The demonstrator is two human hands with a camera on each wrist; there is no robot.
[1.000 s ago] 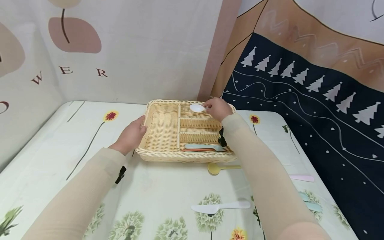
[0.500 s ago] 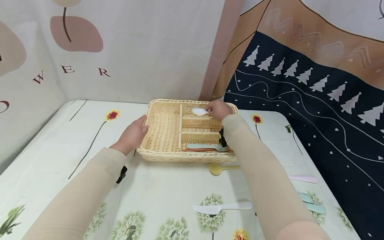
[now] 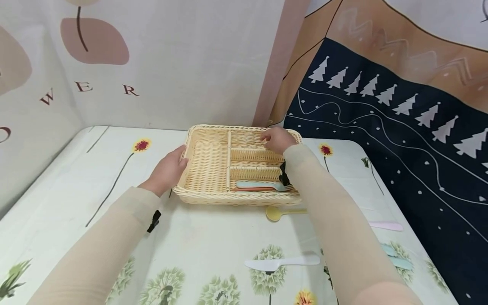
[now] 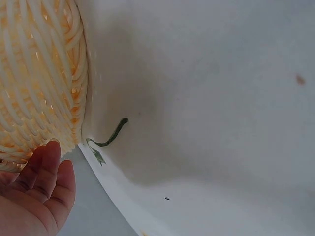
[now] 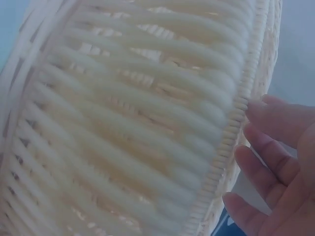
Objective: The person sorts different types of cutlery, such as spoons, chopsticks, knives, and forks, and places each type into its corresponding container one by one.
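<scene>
A pale wicker cutlery basket (image 3: 207,169) with divided compartments stands at the back of the table. My left hand (image 3: 164,171) grips its left end, thumb over the rim and fingers against the outer wall, as the left wrist view shows. At the back right compartment is my right hand (image 3: 278,140), reaching over the inside. Its fingers (image 5: 263,167) look loosely bent beside the woven edge, with nothing visible between them. A light blue fork (image 3: 261,185) lies in the front compartment above an orange-red utensil (image 3: 251,189). The white spoon is out of sight.
A yellow spoon (image 3: 273,214) lies just in front of the basket. Nearer are a white knife (image 3: 280,262), a pink handle (image 3: 386,226) and light teal utensils (image 3: 402,263), partly behind the right sleeve. A fabric wall (image 3: 183,76) rises behind the table.
The white spoon, earlier held by its handle in my right hand over the back compartment, has gone out of view. My left hand stays at the basket's end.
</scene>
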